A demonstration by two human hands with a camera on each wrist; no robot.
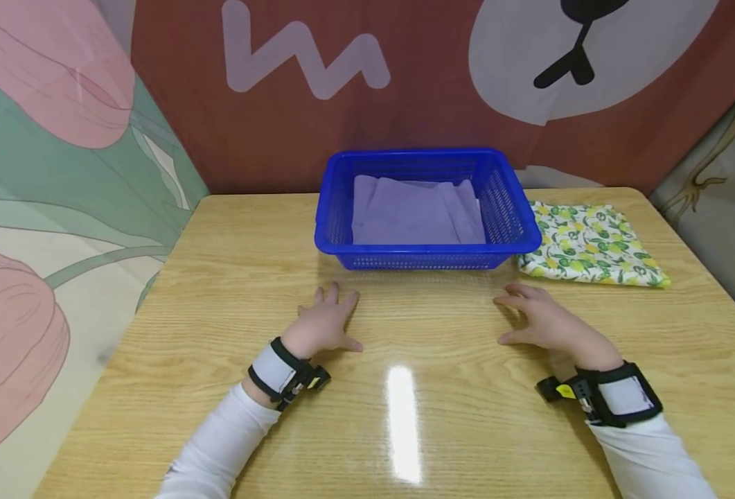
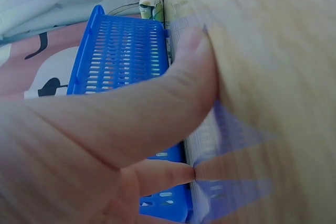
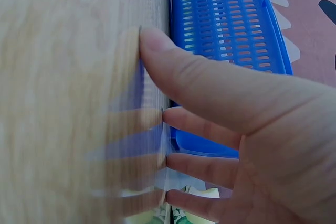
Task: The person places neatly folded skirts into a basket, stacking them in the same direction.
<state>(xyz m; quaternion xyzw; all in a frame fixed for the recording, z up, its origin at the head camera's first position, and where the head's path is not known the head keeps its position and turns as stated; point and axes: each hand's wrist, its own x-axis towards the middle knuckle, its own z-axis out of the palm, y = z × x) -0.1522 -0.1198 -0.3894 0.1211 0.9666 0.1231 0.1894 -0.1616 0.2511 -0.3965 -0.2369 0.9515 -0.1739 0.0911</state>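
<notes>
A blue plastic basket (image 1: 427, 208) stands at the back middle of the wooden table (image 1: 404, 388), with a folded lavender cloth (image 1: 413, 211) inside. My left hand (image 1: 325, 323) rests flat on the table in front of the basket's left corner, fingers spread and holding nothing. My right hand (image 1: 542, 319) rests on its fingertips in front of the basket's right corner, also holding nothing. The left wrist view shows the left thumb (image 2: 173, 93) on the wood with the basket (image 2: 126, 61) beyond. In the right wrist view my fingers (image 3: 199, 87) touch the table beside the basket (image 3: 226, 19).
A folded cloth with a lemon print (image 1: 588, 244) lies flat on the table to the right of the basket. Patterned fabric walls close in the back and both sides. Bare wood with a light glare (image 1: 403, 423) lies between my forearms.
</notes>
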